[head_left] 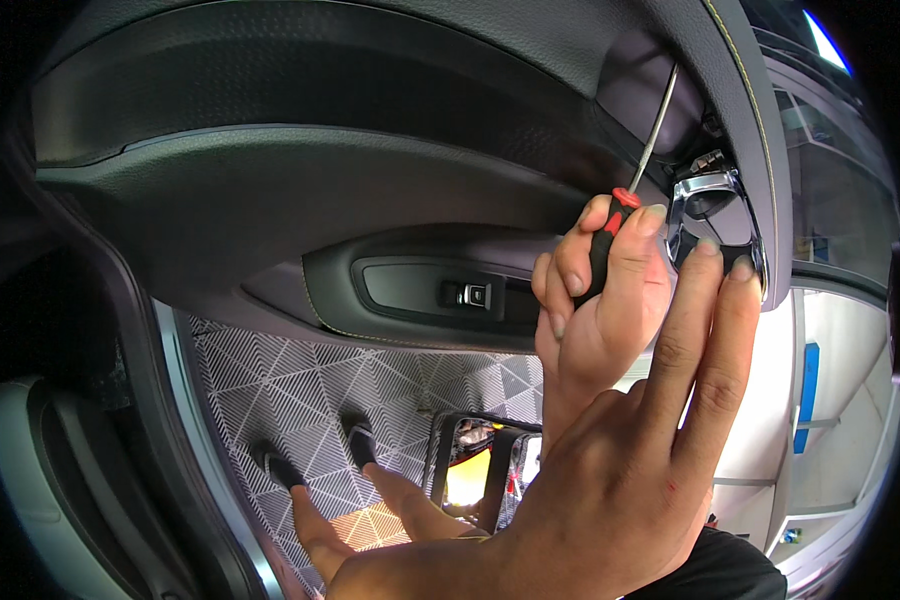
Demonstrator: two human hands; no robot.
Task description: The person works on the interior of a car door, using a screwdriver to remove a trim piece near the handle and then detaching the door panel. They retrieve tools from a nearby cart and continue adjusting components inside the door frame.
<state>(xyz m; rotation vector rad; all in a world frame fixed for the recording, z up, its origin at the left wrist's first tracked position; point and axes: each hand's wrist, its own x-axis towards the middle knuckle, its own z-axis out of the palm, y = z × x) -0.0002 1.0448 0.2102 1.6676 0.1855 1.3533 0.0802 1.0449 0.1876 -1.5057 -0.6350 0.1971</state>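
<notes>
In my right hand (610, 280) is a screwdriver (598, 262) with a red and black handle, my fingers wrapped round it and thumb along its side. Its thin metal shaft points up into the recess at the top of the car door panel (370, 180). My left hand (610, 490) crosses in front of the right wrist. Its index and middle fingers reach over the lower edge of a chrome door-handle trim (708, 183), which stands out from the panel at its lower end. The left thumb is hidden.
A window switch (467, 294) sits in the armrest below. Patterned floor tiles (240, 370) lie under the door, with my feet (282, 468) on them. An open case (435, 450) of mixed items stands near my legs. A car seat (30, 470) is at the left.
</notes>
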